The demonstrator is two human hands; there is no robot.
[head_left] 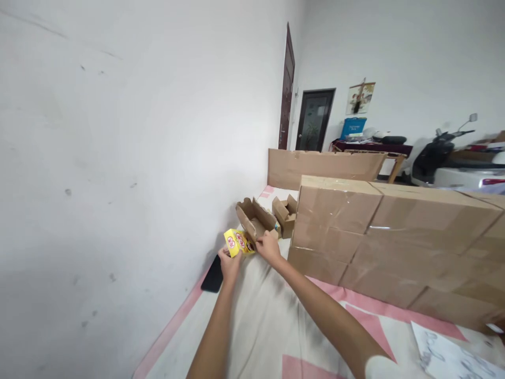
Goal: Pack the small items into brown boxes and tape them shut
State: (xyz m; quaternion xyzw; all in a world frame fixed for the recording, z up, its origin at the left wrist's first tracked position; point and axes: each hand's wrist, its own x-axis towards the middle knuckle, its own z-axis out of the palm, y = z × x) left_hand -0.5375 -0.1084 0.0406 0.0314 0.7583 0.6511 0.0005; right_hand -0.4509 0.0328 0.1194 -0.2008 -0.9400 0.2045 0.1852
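Note:
In the head view my left hand (229, 263) is closed around the near end of a small yellow box (237, 242) with red and white oval lettering. Close by, my right hand (269, 246) has its fingers pinched at the near edge of an open brown cardboard box (252, 215). The yellow box lies against that cardboard box's near left side. Whether my right fingers grip the cardboard or something smaller is hard to see. A dark phone (212, 275) lies flat beside my left wrist, near the wall.
A second small open carton (286, 213) stands behind the first. To the right rises a wall of taped cardboard boxes (335, 210). A white wall (118, 184) borders the left. Papers with handwriting (453, 352) lie at lower right on the pink and white cloth (260, 326).

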